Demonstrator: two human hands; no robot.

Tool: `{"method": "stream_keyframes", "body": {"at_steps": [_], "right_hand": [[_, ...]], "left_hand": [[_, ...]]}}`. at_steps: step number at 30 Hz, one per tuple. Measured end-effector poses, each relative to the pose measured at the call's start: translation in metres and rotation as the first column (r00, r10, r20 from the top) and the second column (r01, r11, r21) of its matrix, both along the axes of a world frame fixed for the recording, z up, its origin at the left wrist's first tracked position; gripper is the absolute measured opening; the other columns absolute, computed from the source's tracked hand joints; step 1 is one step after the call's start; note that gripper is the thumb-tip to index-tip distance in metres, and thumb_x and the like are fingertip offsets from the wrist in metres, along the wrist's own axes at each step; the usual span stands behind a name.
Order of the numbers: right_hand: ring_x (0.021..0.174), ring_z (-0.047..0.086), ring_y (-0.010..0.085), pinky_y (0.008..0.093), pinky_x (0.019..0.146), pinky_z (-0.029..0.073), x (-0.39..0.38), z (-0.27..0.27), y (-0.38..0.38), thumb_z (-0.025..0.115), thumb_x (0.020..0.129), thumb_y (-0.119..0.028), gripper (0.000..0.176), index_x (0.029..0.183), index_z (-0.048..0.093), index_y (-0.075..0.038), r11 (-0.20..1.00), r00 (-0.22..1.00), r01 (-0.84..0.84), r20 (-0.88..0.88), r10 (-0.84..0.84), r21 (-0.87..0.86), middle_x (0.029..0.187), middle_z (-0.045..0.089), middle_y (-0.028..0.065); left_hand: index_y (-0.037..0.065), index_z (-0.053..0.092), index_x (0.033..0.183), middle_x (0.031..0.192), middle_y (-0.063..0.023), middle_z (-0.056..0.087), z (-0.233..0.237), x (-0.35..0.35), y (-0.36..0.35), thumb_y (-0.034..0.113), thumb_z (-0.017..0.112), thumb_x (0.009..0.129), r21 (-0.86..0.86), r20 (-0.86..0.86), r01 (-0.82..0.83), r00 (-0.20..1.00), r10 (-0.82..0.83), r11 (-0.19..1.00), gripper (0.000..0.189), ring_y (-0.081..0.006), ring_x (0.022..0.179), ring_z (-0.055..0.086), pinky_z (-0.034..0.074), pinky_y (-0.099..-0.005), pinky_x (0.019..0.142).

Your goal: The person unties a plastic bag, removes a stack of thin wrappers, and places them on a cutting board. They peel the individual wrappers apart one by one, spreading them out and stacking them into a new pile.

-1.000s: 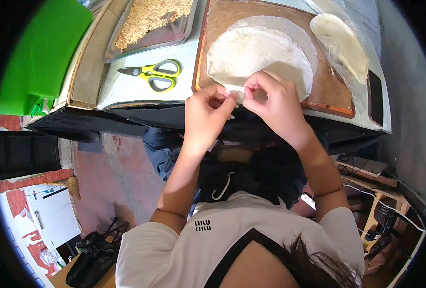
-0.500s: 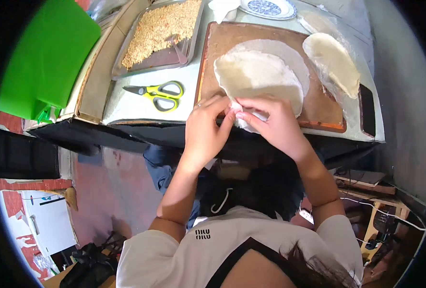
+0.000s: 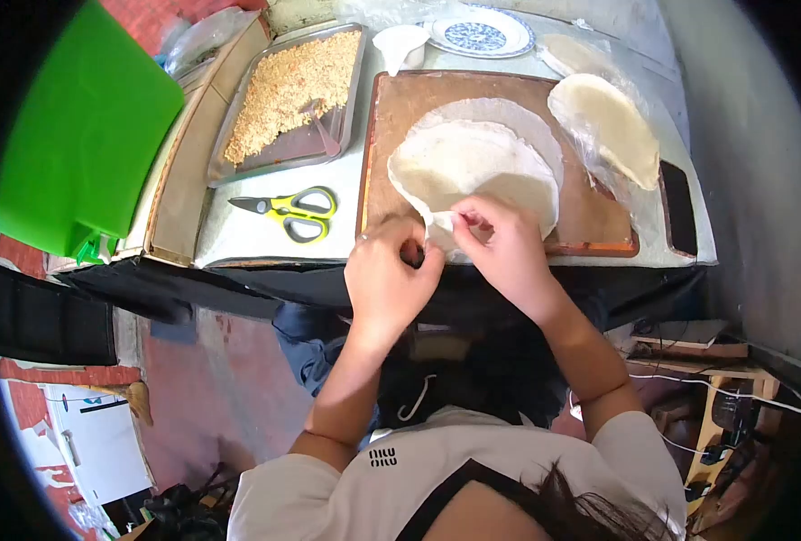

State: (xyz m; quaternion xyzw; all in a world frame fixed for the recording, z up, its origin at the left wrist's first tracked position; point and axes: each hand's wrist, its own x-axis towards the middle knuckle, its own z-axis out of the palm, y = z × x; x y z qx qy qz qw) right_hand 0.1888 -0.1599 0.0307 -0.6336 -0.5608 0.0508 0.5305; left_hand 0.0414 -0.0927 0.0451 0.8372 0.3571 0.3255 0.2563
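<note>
A thin, round, pale dough sheet [image 3: 464, 158] lies over another whitish round sheet [image 3: 518, 115] on a brown wooden board [image 3: 612, 221]. Its near edge is gathered into a small fold between my hands. My right hand [image 3: 506, 243] pinches that edge between thumb and fingers. Just left of it, my left hand [image 3: 384, 270] is closed, its fingers curled and its thumb against the dough's near edge; how much it grips is partly hidden. Scissors with yellow-green handles [image 3: 303, 215] rest on the table, left of the board.
A metal tray [image 3: 351, 113] holds chopped golden crumbs and a spoon [image 3: 326, 135]. Behind the board are a white cup [image 3: 402, 47] and a blue-patterned plate [image 3: 482, 34]. Plastic-wrapped dough rounds [image 3: 606, 126] and a black phone [image 3: 678, 209] sit right. A green container [image 3: 85, 135] stands left.
The view has shifted, so the table sits lower in it. My hands have moved slightly apart, and the pinched dough edge now shows between them.
</note>
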Motion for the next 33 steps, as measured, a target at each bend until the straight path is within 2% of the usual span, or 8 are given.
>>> {"method": "stream_keyframes", "body": {"at_steps": [3, 7, 12, 16, 22, 25, 31, 33], "right_hand": [[0.070, 0.064, 0.0295, 0.0383, 0.062, 0.050, -0.001, 0.008, -0.001, 0.068, 0.074, -0.002, 0.010, 0.079, 0.060, -0.003, 1.000, 0.999, -0.012, 0.050, 0.011, 0.021, 0.074, 0.064, 0.0116], [0.073, 0.064, 0.0305, 0.0397, 0.065, 0.050, -0.004, 0.008, -0.002, 0.069, 0.073, -0.002, 0.013, 0.081, 0.060, -0.004, 0.999, 0.996, 0.023, 0.089, -0.019, -0.039, 0.076, 0.065, 0.0119], [0.076, 0.065, 0.0340, 0.0413, 0.065, 0.051, -0.012, 0.008, 0.005, 0.072, 0.072, -0.004, 0.020, 0.091, 0.066, -0.005, 0.997, 0.981, 0.058, 0.181, -0.066, 0.053, 0.081, 0.066, 0.0147], [0.076, 0.065, 0.0362, 0.0401, 0.066, 0.051, -0.012, 0.013, 0.007, 0.070, 0.075, -0.001, 0.021, 0.096, 0.068, -0.002, 0.998, 0.998, -0.033, 0.058, 0.031, 0.043, 0.084, 0.066, 0.0183], [0.076, 0.065, 0.0364, 0.0381, 0.066, 0.051, 0.002, 0.008, 0.001, 0.063, 0.080, 0.003, 0.014, 0.093, 0.068, 0.001, 1.000, 0.999, -0.003, -0.041, 0.004, 0.024, 0.085, 0.066, 0.0190], [0.075, 0.064, 0.0363, 0.0390, 0.066, 0.050, 0.004, 0.006, 0.001, 0.061, 0.080, 0.005, 0.014, 0.091, 0.067, 0.001, 0.999, 0.997, 0.038, -0.066, -0.039, -0.026, 0.083, 0.065, 0.0181], [0.075, 0.063, 0.0362, 0.0427, 0.066, 0.050, -0.001, 0.011, 0.004, 0.061, 0.078, 0.005, 0.016, 0.093, 0.066, 0.001, 0.997, 0.995, 0.020, 0.101, -0.012, -0.080, 0.084, 0.061, 0.0176], [0.076, 0.063, 0.0368, 0.0434, 0.067, 0.050, -0.008, 0.015, 0.008, 0.061, 0.077, 0.004, 0.019, 0.096, 0.065, 0.001, 0.990, 0.968, 0.131, 0.224, -0.116, -0.052, 0.085, 0.061, 0.0186]], "left_hand": [[0.002, 0.060, 0.079, 0.066, -0.0088, 0.061, 0.009, 0.010, 0.001, 0.014, 0.070, 0.075, -0.103, 0.139, -0.045, 0.989, 0.060, 0.994, 0.016, -0.0220, 0.063, 0.065, 0.049, -0.0342, 0.059], [0.000, 0.060, 0.082, 0.066, -0.0099, 0.064, 0.024, 0.014, 0.013, 0.022, 0.071, 0.075, -0.091, -0.120, -0.105, 0.988, 0.094, 0.990, 0.025, -0.0231, 0.066, 0.068, 0.051, -0.0324, 0.060], [-0.002, 0.059, 0.080, 0.067, -0.0176, 0.058, 0.022, 0.011, 0.024, 0.015, 0.068, 0.076, -0.094, -0.124, 0.162, 0.977, -0.173, 0.982, 0.020, -0.0260, 0.057, 0.059, 0.046, -0.0363, 0.057], [-0.004, 0.058, 0.083, 0.073, -0.0201, 0.058, 0.017, 0.003, 0.032, 0.012, 0.069, 0.079, 0.120, -0.032, 0.296, 0.955, -0.294, 0.948, 0.019, -0.0262, 0.061, 0.057, 0.045, -0.0353, 0.058], [-0.001, 0.060, 0.076, 0.073, -0.0149, 0.062, 0.018, -0.019, 0.024, 0.014, 0.071, 0.078, -0.032, -0.193, 0.155, 0.968, -0.158, 0.987, 0.019, -0.0268, 0.069, 0.064, 0.046, -0.0350, 0.062], [-0.001, 0.060, 0.083, 0.074, -0.0147, 0.063, 0.023, -0.019, 0.024, 0.009, 0.070, 0.076, -0.167, -0.290, 0.144, 0.938, -0.188, 0.975, 0.015, -0.0264, 0.068, 0.064, 0.049, -0.0349, 0.066], [0.005, 0.048, 0.121, 0.077, -0.0141, 0.064, 0.014, 0.011, 0.025, -0.002, 0.068, 0.074, 0.115, 0.136, 0.083, 0.986, -0.098, 0.990, 0.052, -0.0280, 0.070, 0.066, 0.053, -0.0347, 0.068], [0.007, 0.045, 0.127, 0.076, -0.0140, 0.064, 0.020, 0.018, 0.023, -0.004, 0.067, 0.074, -0.030, 0.111, 0.102, 0.989, -0.098, 0.994, 0.058, -0.0282, 0.071, 0.067, 0.052, -0.0345, 0.065]]}}
